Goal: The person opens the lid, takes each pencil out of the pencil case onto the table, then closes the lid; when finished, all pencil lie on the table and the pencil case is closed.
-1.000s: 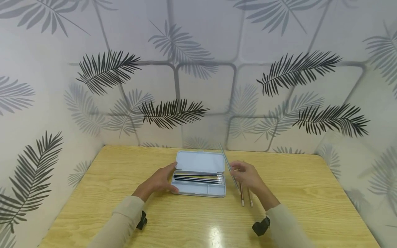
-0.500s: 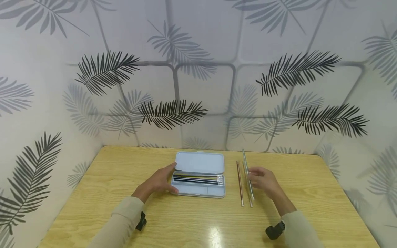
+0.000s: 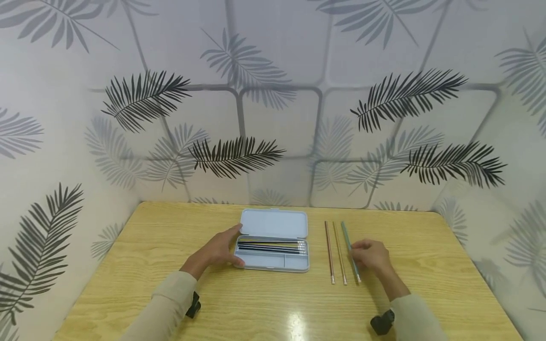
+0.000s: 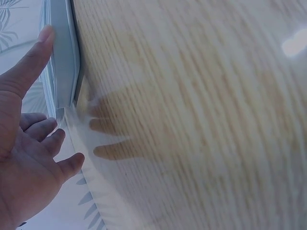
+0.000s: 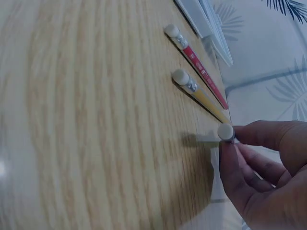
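Observation:
A light-blue pencil case (image 3: 274, 224) lies with its lid up in the head view. Dark pencils and a yellow one (image 3: 273, 247) fill its rear compartment. My left hand (image 3: 216, 248) spans the case's left end, thumb at the near corner and forefinger at the far side; the thumb lies along its wall in the left wrist view. My right hand (image 3: 372, 255) pinches a green-blue pencil (image 3: 346, 234), eraser end towards me. Left of it lie a yellow pencil (image 3: 340, 253) and a red pencil (image 3: 329, 251), roughly parallel and apart. The right wrist view shows the pinched pencil's white eraser (image 5: 226, 132).
The case's two front compartments (image 3: 262, 259) show bare floors. A wood-grain table (image 3: 256, 303) carries everything, and a leaf-patterned wall covering (image 3: 273, 118) rises at its back edge.
My right hand has brought the green-blue pencil from beside the case, over the other two, to their right and down to the table. The left hand has stayed at the case.

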The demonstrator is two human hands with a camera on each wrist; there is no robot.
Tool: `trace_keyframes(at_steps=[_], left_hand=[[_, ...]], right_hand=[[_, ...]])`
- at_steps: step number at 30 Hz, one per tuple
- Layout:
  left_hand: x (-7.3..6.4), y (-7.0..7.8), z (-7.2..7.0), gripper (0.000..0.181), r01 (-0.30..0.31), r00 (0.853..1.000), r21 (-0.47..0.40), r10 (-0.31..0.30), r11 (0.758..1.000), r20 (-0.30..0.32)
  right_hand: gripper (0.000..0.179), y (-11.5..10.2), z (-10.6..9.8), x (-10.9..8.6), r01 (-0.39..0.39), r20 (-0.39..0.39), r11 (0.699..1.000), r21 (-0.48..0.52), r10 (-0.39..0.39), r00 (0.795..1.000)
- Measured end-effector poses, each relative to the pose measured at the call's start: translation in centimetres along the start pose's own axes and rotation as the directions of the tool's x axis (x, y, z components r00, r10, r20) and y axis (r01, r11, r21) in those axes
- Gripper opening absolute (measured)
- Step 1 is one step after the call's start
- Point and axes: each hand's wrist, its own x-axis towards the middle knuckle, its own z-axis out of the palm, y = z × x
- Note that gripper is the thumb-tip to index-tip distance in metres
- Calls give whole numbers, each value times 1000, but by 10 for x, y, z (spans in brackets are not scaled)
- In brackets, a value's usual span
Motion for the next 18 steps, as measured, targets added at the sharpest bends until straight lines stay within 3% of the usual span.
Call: trace_keyframes(at_steps=[11, 18], left_hand=[[-1, 2, -2, 116, -15, 1000, -6, 15, 1000, 0], [-2, 2, -2, 116, -15, 1000, -9, 15, 1000, 0]], right_hand=[[28, -5, 6, -1, 4, -47, 997, -75, -8, 999], [29, -20, 3, 1, 0, -79, 990, -139, -11, 997]])
